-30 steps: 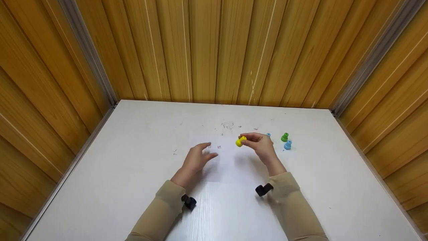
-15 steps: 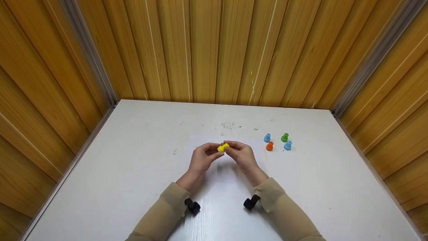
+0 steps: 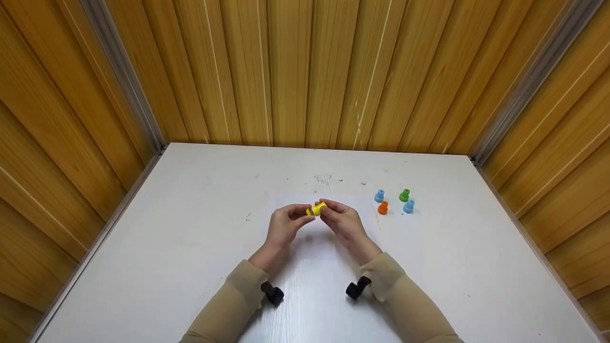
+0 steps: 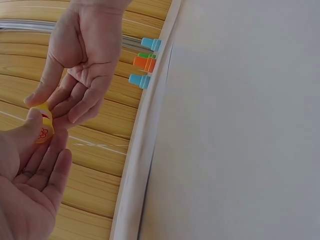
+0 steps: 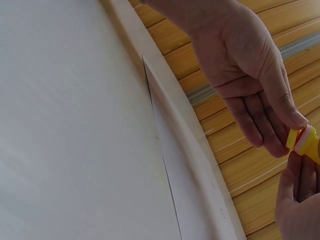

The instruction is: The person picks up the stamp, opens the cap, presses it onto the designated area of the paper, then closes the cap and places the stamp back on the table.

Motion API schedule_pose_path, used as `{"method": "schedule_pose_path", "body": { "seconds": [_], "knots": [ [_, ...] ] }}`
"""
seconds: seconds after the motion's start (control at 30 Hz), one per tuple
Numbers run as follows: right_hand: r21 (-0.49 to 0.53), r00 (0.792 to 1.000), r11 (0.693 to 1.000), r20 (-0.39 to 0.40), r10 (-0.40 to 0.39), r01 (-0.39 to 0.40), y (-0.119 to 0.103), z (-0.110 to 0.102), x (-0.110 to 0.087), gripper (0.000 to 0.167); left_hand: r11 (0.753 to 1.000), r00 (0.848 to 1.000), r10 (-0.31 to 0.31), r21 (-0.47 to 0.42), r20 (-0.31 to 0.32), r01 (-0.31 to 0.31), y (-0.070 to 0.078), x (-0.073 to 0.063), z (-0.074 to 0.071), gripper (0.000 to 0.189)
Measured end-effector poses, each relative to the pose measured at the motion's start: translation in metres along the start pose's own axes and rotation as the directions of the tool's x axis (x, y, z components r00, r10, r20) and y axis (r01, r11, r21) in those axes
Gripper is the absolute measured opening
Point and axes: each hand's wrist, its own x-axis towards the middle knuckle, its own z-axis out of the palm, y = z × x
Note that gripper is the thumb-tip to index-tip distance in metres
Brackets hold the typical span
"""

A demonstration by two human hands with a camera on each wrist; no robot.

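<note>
Both hands meet over a white sheet of paper point(image 3: 310, 247), around a small yellow toy stamp point(image 3: 318, 208). My left hand point(image 3: 283, 226) pinches its yellow cap point(image 5: 291, 138) between thumb and fingers. The stamp's body, with a white ring point(image 5: 303, 140), is pinched by my right hand point(image 3: 347, 228). Red shows in the narrow gap between cap and body in the right wrist view. A red flower mark point(image 4: 43, 133) is on the cap's end in the left wrist view. Fingers partly hide the stamp.
To the right stand two light blue stamps point(image 3: 379, 196) point(image 3: 409, 206), a green stamp point(image 3: 404, 195) and an orange stamp point(image 3: 383, 207). Small dark ink marks point(image 3: 322, 180) dot the white table point(image 3: 200, 190). Wood-patterned walls point(image 3: 286, 71) enclose its back and sides.
My right hand has brought the yellow stamp leftward to my left hand, which now pinches its cap. Since half a second ago, a gap has appeared between cap and body.
</note>
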Motion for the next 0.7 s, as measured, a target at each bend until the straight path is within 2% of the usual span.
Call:
{"method": "schedule_pose_path", "body": {
  "seconds": [0.2,0.33,0.47,0.6,0.7],
  "knots": [
    [-0.086,0.998,0.994,-0.001,-0.069,0.068,-0.009,-0.006,0.006,0.029,0.996,0.996,-0.078,-0.047,-0.042,0.076,-0.001,0.006,-0.007,0.030],
    [-0.239,0.990,0.962,-0.005,-0.140,0.135,-0.018,-0.012,0.015,0.029,0.990,0.989,-0.130,-0.059,-0.072,0.126,-0.004,0.010,-0.013,0.029],
    [-0.463,0.983,0.873,-0.019,-0.180,0.151,-0.025,-0.016,0.029,0.027,0.986,0.981,-0.163,-0.044,-0.104,0.159,-0.007,0.012,-0.021,0.028],
    [-0.643,0.986,0.757,-0.014,-0.166,0.118,-0.029,-0.017,0.043,0.026,0.984,0.974,-0.176,-0.003,-0.143,0.177,-0.009,0.014,-0.028,0.029],
    [-0.739,0.989,0.667,-0.003,-0.148,0.098,-0.027,-0.016,0.051,0.025,0.982,0.971,-0.183,0.016,-0.152,0.187,-0.012,0.015,-0.031,0.030]
  ]
}}
